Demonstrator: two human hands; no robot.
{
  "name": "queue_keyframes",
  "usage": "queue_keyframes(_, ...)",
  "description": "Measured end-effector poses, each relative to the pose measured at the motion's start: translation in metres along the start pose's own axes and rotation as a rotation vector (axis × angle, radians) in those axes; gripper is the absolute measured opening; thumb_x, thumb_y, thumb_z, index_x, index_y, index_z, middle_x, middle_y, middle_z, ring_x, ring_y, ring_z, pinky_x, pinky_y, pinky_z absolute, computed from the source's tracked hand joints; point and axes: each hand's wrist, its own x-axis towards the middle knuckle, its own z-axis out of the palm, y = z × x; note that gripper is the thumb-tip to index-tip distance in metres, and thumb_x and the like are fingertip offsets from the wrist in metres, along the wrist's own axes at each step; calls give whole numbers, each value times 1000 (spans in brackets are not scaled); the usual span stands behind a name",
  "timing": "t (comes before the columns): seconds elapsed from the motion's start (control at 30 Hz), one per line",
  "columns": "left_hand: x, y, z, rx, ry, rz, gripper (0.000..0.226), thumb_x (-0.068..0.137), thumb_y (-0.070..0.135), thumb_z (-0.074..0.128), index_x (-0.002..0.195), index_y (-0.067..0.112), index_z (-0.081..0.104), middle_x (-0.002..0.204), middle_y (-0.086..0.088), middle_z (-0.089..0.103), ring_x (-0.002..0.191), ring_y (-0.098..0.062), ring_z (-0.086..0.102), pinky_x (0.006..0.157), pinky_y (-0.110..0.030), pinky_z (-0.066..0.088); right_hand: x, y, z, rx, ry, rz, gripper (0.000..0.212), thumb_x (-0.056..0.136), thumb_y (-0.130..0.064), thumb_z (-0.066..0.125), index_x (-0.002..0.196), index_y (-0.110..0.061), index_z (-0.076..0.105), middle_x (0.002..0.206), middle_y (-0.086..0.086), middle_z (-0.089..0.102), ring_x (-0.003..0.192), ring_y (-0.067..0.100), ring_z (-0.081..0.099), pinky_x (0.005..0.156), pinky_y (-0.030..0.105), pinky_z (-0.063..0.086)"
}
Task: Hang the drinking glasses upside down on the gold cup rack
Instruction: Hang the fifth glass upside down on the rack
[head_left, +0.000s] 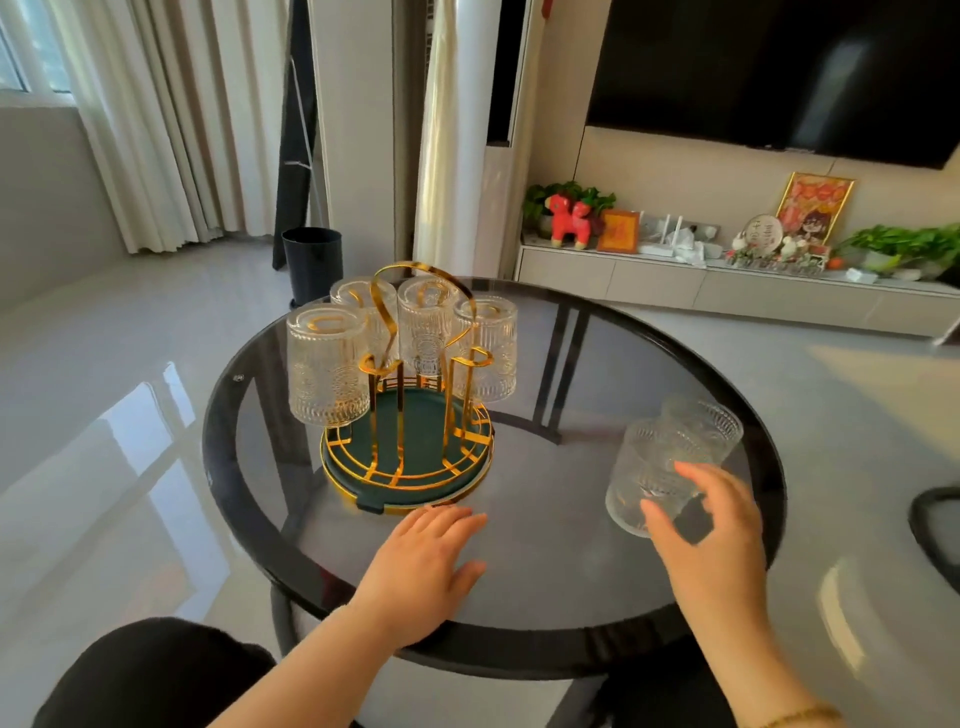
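The gold cup rack (410, 364) stands on a dark green round tray (415, 467) left of the table's middle. Several ribbed clear glasses hang upside down on it, one at the front left (326, 364) and one at the right (488, 348). Two front pegs are bare. Two more glasses stand on the table at the right, a near one (641, 473) and one behind it (706, 428). My right hand (701, 525) has its fingers spread around the near glass, touching its side. My left hand (431, 556) lies flat on the table just in front of the tray.
The round smoked-glass table (545, 571) has a black rim. A black bin (311, 265) stands on the floor behind it. A low TV cabinet with ornaments runs along the right wall. A dark chair edge (935, 530) shows at far right.
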Motion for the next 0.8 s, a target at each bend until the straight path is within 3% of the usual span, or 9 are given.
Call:
queue_keyframes(0.1,3,-1,1,49,-25,-7,47,91,43,35,134,30,25,148,7,27,138,-12,17,115,-31,7,-3,28,4,25,-1,181,63,68,-12,72,123,-10,42,128,13,42,121,30,39,99,41,35)
queue_keyframes(0.2,1,-1,0,53,-26,-14,45,91,43,35,134,31,26,148,8,27,138,-11,17,115,-31,8,0,42,16,79,-77,322,82,66,-18,74,133,-15,28,139,12,35,128,27,33,102,43,34)
queue_keyframes(0.33,1,0,0,40,-2,-28,43,92,40,35,133,32,27,148,9,28,137,-9,17,114,-29,8,11,49,32,137,-91,362,93,65,-22,75,137,-14,17,143,13,32,129,29,34,105,45,35)
queue_keyframes(0.47,1,-3,2,21,24,-32,42,92,39,34,133,32,28,147,10,30,137,-9,19,114,-29,8,21,50,47,142,-46,393,97,65,-24,75,138,-18,12,142,13,35,127,32,37,102,45,35)
queue_keyframes(0.7,0,-2,0,-16,54,-30,40,92,38,34,131,30,32,144,8,35,136,-11,23,114,-29,11,24,52,54,56,-14,417,88,62,-29,76,131,-13,23,127,16,49,111,37,48,91,46,45)
queue_keyframes(0.8,-6,1,-5,-3,201,-2,37,93,37,30,123,23,47,131,2,53,127,-16,42,108,-33,29,21,52,52,89,-26,401,87,61,-26,77,130,-16,24,130,15,45,114,35,45,90,44,43)
